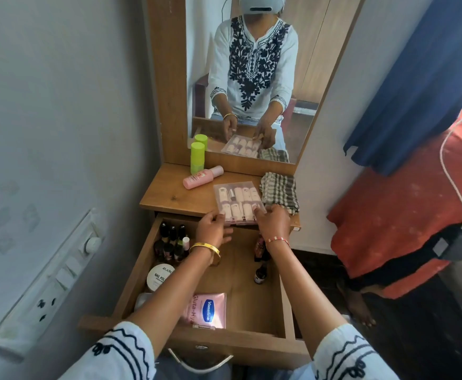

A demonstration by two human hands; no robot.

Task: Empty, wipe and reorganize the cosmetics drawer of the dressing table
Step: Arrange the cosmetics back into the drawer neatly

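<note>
Head view: both hands reach over the open drawer (pixel 284 305) to a clear pack of small pink bottles (pixel 238 201) lying at the front edge of the dressing table top (pixel 169 193). The left hand (pixel 214 229) pinches the pack's near left corner between thumb and curled fingers; the right hand (pixel 272 222) holds its near right corner, fingertips on top. A checked cloth (pixel 279 192) lies folded just beside the pack, at the top's right edge. Near the back left corner stand a green bottle (pixel 197 157) and a pink bottle (pixel 202 177) on its side. Inside the drawer: dark nail polish bottles (pixel 171 244) at the far left, a round white tub (pixel 160 277), and a pink Vaseline sachet (pixel 209 311) at the front.
</note>
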